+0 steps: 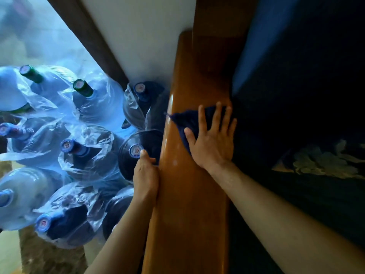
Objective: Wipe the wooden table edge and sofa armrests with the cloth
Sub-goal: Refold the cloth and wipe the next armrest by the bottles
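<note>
Two hands: your right hand [212, 138], fingers spread flat, presses the cloth [187, 121] onto the wooden armrest [189, 194]; your left hand [146, 175] clasps its outer edge. Risk: bumping the bottles [136, 151] close beside it.

cool blue daylight enters from the upper left, hazy and blurred there; the wooden armrest [187, 155] carries a bright glare streak; the sofa [296, 95] at right sinks into near-black shadow; wide-angle bending at edges
</note>
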Demonstrator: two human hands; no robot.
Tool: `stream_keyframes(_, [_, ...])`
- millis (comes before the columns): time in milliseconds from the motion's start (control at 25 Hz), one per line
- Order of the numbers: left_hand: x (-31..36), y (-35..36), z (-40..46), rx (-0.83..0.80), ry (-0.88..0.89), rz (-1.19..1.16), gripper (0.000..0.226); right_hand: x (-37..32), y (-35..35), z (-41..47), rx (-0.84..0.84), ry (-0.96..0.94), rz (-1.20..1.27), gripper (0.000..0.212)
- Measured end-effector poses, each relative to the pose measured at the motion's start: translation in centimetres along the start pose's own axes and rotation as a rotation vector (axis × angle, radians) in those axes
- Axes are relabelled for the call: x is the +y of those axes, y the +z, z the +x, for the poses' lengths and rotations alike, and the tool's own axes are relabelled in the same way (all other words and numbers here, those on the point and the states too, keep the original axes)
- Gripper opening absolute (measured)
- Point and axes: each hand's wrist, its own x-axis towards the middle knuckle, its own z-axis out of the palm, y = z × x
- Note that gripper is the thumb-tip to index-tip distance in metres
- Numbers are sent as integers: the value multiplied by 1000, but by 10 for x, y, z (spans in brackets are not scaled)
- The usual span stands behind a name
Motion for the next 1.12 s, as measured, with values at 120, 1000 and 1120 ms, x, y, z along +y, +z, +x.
stream_keyframes(120, [3, 1, 17, 3, -16, -23, 69, 3, 6, -8, -9, -319, -56, 76])
stream_keyframes(1000, [-7, -24, 53, -184, -19, -174, 80, -80, -19, 108, -69, -463, -136, 53])
stream_keyframes(1120, [-66, -40, 16, -212, -155, -178, 83, -31, 5, -25, -180, -884, -146, 54])
